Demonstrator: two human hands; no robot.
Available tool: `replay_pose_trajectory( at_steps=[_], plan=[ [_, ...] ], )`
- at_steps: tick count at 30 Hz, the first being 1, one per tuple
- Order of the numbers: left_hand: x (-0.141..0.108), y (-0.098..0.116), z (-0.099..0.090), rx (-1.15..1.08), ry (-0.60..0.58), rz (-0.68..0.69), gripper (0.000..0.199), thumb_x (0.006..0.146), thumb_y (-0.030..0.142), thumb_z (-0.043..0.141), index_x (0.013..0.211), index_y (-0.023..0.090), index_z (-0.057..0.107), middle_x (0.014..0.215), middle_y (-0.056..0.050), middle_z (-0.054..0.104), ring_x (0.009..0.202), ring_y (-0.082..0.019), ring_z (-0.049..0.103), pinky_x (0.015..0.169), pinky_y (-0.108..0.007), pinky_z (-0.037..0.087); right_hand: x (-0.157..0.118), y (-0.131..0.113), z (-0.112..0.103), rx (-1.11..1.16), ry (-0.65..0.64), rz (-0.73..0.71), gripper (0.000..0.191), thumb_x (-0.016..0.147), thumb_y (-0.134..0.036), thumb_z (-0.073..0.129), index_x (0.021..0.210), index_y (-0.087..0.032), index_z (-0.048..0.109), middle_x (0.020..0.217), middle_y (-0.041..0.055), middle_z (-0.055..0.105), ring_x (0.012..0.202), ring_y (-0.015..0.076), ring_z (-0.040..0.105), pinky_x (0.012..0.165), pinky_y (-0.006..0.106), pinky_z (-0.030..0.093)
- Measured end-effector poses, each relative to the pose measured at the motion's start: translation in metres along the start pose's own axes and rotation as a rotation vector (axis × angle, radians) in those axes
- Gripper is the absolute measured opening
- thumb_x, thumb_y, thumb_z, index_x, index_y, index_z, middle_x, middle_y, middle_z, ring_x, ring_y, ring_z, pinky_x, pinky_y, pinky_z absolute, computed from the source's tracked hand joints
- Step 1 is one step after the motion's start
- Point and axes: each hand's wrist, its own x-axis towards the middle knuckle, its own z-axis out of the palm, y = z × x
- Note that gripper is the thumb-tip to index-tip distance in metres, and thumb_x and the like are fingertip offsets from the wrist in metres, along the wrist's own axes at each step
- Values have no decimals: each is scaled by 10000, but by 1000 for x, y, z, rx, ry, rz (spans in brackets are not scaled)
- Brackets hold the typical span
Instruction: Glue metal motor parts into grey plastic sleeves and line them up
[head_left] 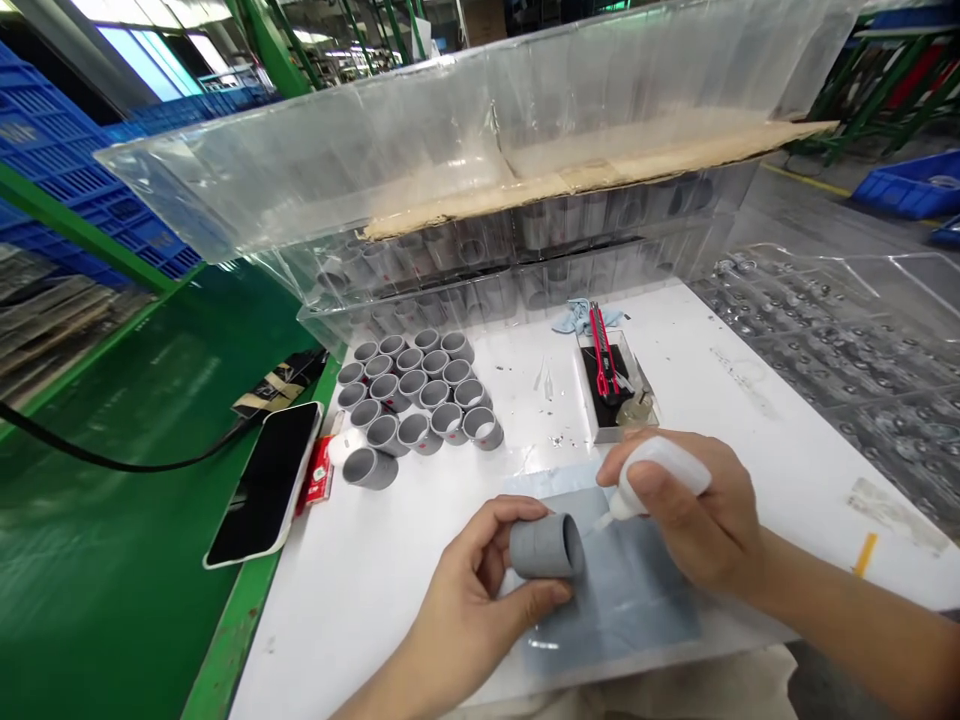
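A short grey plastic pipe sleeve [541, 547] lies on its side in my left hand [480, 590], its open end facing right. The thumb and fingers are closed round it. My right hand [705, 510] grips a small white squeeze bottle [664, 475], tilted so that its thin nozzle points down and left at the sleeve's mouth. Whether the nozzle touches the sleeve I cannot tell. Below both hands a blue-grey sheet [637, 590] covers part of the white table [360, 600]. Several like grey sleeves [412, 385] stand in a cluster further back on the left.
Behind the table, clear plastic trays [480, 130] hold more sleeves. A red cutter knife [602, 355] rests on a small box [604, 425], near a blue cloth [581, 317]. At the left edge lies a phone [266, 485]. More clear trays [847, 360] of small parts are on the right.
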Motion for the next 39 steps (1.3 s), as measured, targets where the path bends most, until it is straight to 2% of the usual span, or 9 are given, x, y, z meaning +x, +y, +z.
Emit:
replay_pose_trajectory(
  at_steps=[4, 7, 13, 16, 20, 27, 39],
  plan=[
    [-1, 1, 0, 18, -7, -16, 432, 847, 212, 926, 1194, 245, 670, 1117, -19, 669, 959, -137, 623, 823, -168, 520, -4, 1, 1, -22, -22, 18, 200, 1084, -231, 518, 946, -168, 648, 692, 5, 551, 624, 122, 526, 594, 283, 406],
    [-2, -2, -1, 52, 0, -9, 428, 853, 220, 922, 1200, 249, 672, 1153, -29, 661, 976, -149, 631, 830, -180, 532, -3, 0, 2, -7, -42, 13, 229, 1077, -223, 520, 872, -162, 602, 649, -12, 492, 588, 104, 478, 572, 272, 381],
    [-2, -2, -1, 85, 16, -1, 424, 849, 249, 937, 1193, 261, 690, 1196, -36, 640, 1000, -161, 646, 832, -181, 555, -4, 1, 3, -41, -38, 16, 377, 1079, -243, 536, 714, -156, 499, 702, 25, 577, 632, 105, 544, 584, 279, 388],
    [-2, 0, -1, 89, 26, 5, 425, 837, 263, 949, 1181, 264, 698, 1192, -36, 638, 981, -159, 650, 815, -176, 561, -4, 2, 4, -53, -21, 10, 343, 1083, -244, 537, 753, -148, 546, 731, 38, 616, 657, 114, 579, 597, 284, 396],
    [-3, 1, 0, 93, 29, -5, 425, 831, 287, 957, 1168, 261, 699, 1154, -39, 651, 933, -156, 649, 786, -178, 564, -4, 2, 4, -57, -14, -8, 229, 1087, -235, 525, 925, -130, 648, 715, 31, 612, 617, 111, 567, 573, 287, 378],
    [-2, -1, -1, 75, 30, -31, 451, 842, 308, 955, 1193, 261, 677, 1071, -36, 678, 895, -153, 638, 765, -175, 548, -5, 1, 4, -45, -1, -4, 361, 1079, -228, 530, 726, -154, 504, 688, 32, 583, 621, 109, 550, 581, 286, 388],
    [-4, -5, -2, 68, 41, -7, 454, 842, 303, 954, 1196, 243, 676, 1091, -46, 673, 920, -165, 637, 781, -190, 549, -6, 3, 4, -47, 6, 24, 307, 1093, -256, 529, 818, -145, 611, 669, 20, 578, 623, 121, 570, 584, 288, 398]
  ],
)
